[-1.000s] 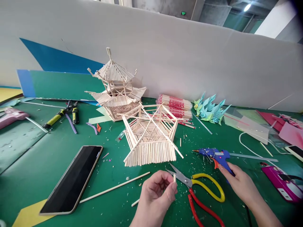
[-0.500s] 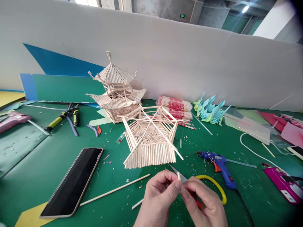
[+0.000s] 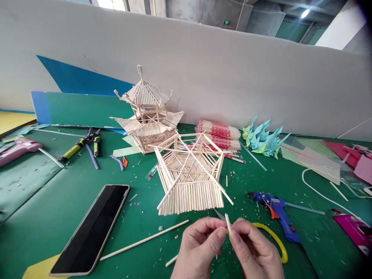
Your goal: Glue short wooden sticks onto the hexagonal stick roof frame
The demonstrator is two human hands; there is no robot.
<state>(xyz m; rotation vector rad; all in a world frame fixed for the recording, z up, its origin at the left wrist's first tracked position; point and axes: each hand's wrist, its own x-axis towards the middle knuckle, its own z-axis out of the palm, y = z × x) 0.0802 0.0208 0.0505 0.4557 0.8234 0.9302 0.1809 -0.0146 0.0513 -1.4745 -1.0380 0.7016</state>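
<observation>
A short piece of wooden stick (image 3: 228, 223) points upward between my two hands, low in the view. My right hand (image 3: 257, 250) pinches it between thumb and forefinger. My left hand (image 3: 203, 244) is closed on its other side, thumb and fingertip pressed against the stick. Beyond them stands an open-framed stick structure (image 3: 192, 195) with a slatted front slope and crossed sticks on top. Scissors with a yellow handle (image 3: 274, 238) lie partly hidden under my right hand. A long loose stick (image 3: 145, 239) lies left of my hands, and a shorter one (image 3: 171, 260) is partly covered by my left hand.
A stick pagoda (image 3: 147, 97) stands behind, beside bundled sticks (image 3: 217, 131) and folded blue paper (image 3: 264, 137). A blue glue gun (image 3: 277, 215) lies right. Left are a phone (image 3: 91, 228), pliers (image 3: 77, 149) and a pink glue gun (image 3: 20, 149).
The stick piece now shows more of its length and leans in my right hand's pinch. My hands have shifted slightly right and down in view, and the whole scene has shifted slightly too.
</observation>
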